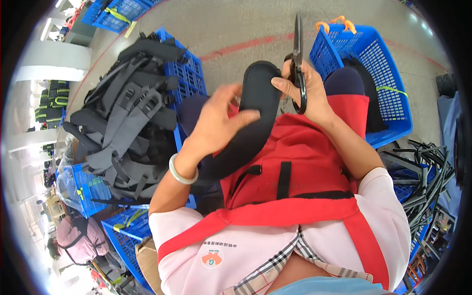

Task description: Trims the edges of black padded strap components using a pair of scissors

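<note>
A black padded strap [255, 108] with a rounded end stands up in front of me over my lap, its lower part curving to the left. My right hand [309, 93] grips black-handled scissors [298, 59], blades pointing away from me, while its thumb presses on the strap's upper right edge. At the strap's left edge is my left hand [219, 120], slightly blurred, with thumb stretched over the strap's face and fingers apart from it. A pale bangle [183, 170] circles my left wrist. Below lies the red apron [295, 147] on my lap.
At left, dark grey and black straps [130, 113] pile high against a blue crate [189, 73]. Another blue crate [400, 98] at right holds black pieces. Thin dark strips [423, 167] heap at lower right. A person in pink [81, 236] sits far left.
</note>
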Motion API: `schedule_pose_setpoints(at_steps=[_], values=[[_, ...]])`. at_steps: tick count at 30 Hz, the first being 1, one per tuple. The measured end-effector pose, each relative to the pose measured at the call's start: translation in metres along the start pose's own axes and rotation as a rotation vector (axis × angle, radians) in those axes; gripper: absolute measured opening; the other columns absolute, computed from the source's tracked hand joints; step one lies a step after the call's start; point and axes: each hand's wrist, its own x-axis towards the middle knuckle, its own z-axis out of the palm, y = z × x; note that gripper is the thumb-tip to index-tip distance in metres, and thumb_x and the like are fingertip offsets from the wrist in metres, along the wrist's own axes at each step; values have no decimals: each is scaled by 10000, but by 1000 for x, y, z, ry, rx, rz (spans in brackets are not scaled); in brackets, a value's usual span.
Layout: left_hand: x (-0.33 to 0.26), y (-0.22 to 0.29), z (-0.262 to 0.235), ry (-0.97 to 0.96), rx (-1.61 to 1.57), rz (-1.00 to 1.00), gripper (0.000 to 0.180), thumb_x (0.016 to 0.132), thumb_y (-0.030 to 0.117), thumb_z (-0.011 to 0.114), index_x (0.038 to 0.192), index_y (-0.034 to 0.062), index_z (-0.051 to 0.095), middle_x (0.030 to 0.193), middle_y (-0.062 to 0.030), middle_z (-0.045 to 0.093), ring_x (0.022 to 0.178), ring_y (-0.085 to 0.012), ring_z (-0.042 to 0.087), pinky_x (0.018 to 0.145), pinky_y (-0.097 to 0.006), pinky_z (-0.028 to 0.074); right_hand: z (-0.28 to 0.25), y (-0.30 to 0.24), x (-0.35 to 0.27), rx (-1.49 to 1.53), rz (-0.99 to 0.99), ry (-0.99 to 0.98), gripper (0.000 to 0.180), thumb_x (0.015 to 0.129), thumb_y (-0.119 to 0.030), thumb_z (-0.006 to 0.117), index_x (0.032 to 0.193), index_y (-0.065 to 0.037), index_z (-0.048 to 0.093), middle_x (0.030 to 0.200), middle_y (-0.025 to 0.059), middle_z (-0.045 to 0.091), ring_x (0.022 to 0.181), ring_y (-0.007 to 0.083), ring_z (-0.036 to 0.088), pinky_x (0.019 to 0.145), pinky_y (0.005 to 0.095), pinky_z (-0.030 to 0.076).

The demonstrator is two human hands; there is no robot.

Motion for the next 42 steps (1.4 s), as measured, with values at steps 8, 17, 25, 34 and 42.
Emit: schedule_pose_setpoints(at_steps=[8, 17, 25, 34, 42], values=[[22, 12, 17, 3, -995, -192, 190, 888, 119, 667, 1022, -6, 615, 836, -58, 673, 698, -100, 628, 601, -219, 505, 17, 3, 0, 115, 183, -70, 270, 911, -264, 644, 879, -26, 520, 677, 36, 564, 522, 100, 561, 472, 222, 444], [20, -17, 16, 194, -1077, -289, 133, 872, 84, 669, 973, -3, 673, 821, -42, 682, 661, -91, 632, 578, -214, 503, -19, 25, -35, -569, 107, -97, 488, 832, -325, 734, 1099, -4, 481, 764, 78, 558, 599, 154, 502, 566, 294, 446], [18, -16, 18, 348, -1121, -285, 118, 873, 87, 669, 954, 1, 671, 807, -43, 685, 652, -91, 636, 573, -212, 503, 4, 18, -54, -660, 349, -228, 729, 662, -404, 838, 1122, -28, 414, 861, 89, 519, 676, 202, 464, 658, 336, 435], [15, -14, 20, 338, -1137, -275, 118, 878, 90, 664, 950, -3, 666, 815, -49, 685, 656, -93, 640, 580, -209, 509, 11, 13, -47, -684, 445, -256, 620, 705, -354, 820, 1066, -28, 436, 759, 107, 487, 662, 212, 465, 618, 350, 416], [13, -17, 20, 288, -1176, -248, 130, 878, 89, 667, 965, -8, 661, 827, -48, 681, 664, -91, 636, 579, -208, 513, -3, 21, -49, -537, 450, -262, 535, 735, -237, 807, 1084, -20, 464, 729, 45, 430, 665, 135, 393, 594, 294, 374]])
